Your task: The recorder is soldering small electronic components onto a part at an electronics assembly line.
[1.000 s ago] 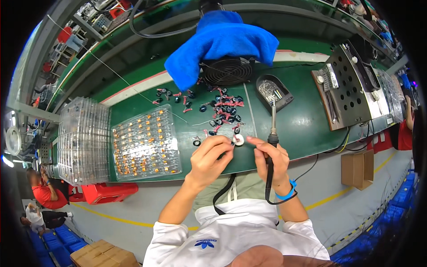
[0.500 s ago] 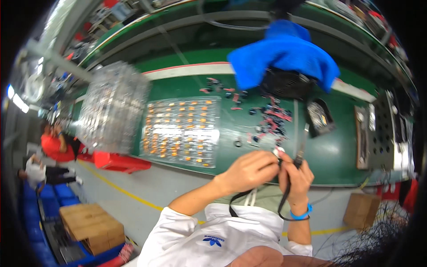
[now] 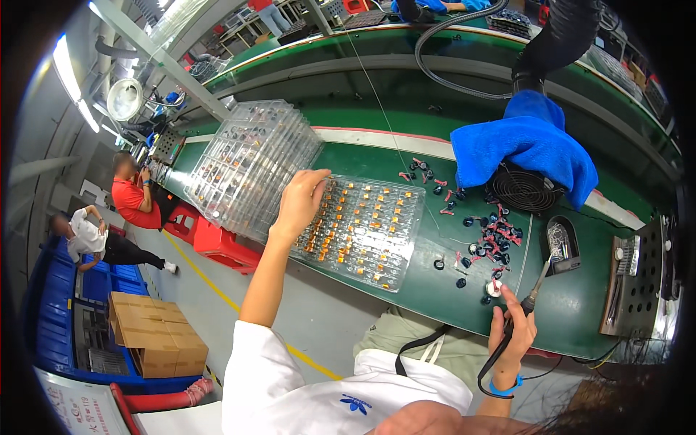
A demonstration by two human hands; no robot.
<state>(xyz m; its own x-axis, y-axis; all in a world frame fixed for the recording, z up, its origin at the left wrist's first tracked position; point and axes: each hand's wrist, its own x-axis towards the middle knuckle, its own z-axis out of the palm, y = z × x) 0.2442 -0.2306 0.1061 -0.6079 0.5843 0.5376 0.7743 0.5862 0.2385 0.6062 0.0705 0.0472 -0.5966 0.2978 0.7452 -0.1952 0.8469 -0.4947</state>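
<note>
My left hand [image 3: 301, 199] is stretched out over the near left corner of the clear tray [image 3: 366, 225] on the green counter [image 3: 580, 304]. Its fingers are curled down onto the tray's rows of small orange parts [image 3: 355, 210], fingertips pinched together at the tray edge; I cannot tell whether a part is caught between them. My right hand [image 3: 513, 330] sits low at the counter's near edge, its grip clamped round the black handle of a soldering iron [image 3: 533, 293], which tilts up and away toward the stand [image 3: 562, 243]. A small white piece [image 3: 494, 288] lies just beside that hand's fingertips.

A stack of clear trays [image 3: 250, 163] leans just left of the flat tray, touching its corner. Right of the tray, loose black and red bits [image 3: 489, 235] are scattered across the counter. Behind them a round fan [image 3: 523, 190] is half covered by a blue cloth [image 3: 525, 145]. A grey perforated box [image 3: 638, 283] stands at the far right. On the floor to the left sit cardboard boxes [image 3: 156, 333] and blue crates [image 3: 61, 319], near two other people.
</note>
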